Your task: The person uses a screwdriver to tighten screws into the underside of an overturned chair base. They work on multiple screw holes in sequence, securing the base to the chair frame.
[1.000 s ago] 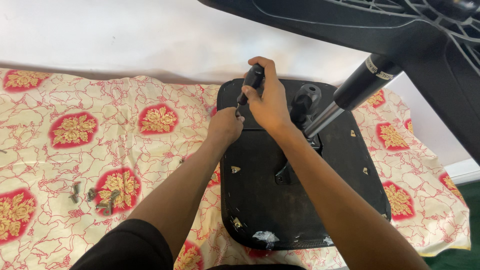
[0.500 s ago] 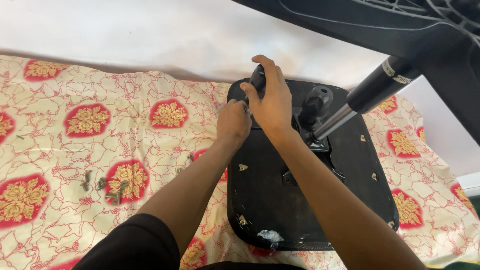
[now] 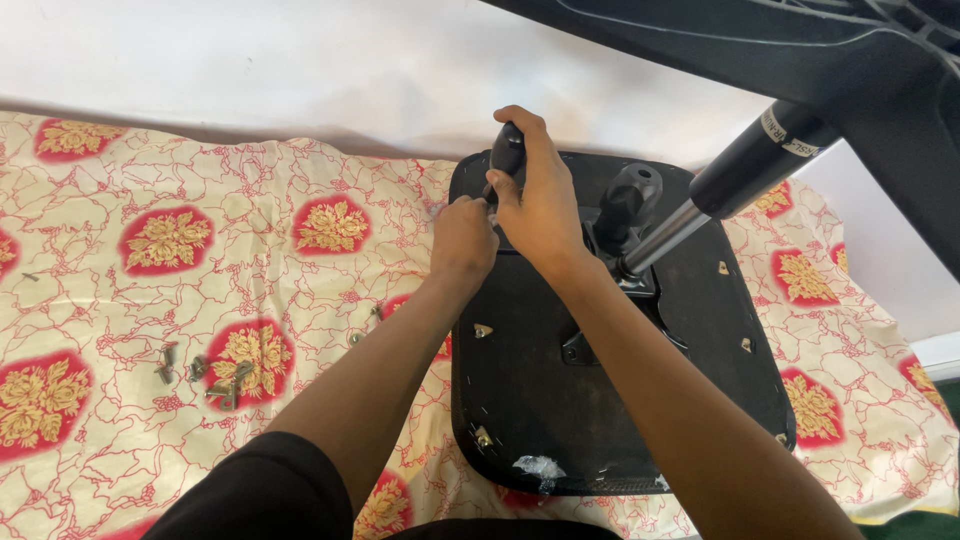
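Head view: right hand (image 3: 545, 205) w/ closed grip on black handle (image 3: 507, 150) at seat base (image 3: 620, 400) far edge, as 1 s ago. Left hand (image 3: 463, 238), fingers curled at handle's foot, has barely shifted; work continues. Screws (image 3: 215, 375) lie left on cloth (image 3: 200, 270).

Tool tip hidden behind left hand (image 3: 463, 238) at seat base (image 3: 560, 420). Small metal hardware (image 3: 215, 378) left of seat base: too small to identify. Chair base (image 3: 880, 70) above cut off by frame edge.

floral bedsheet (image 3: 150, 180), black seat base (image 3: 620, 400), loose screws (image 3: 215, 375)
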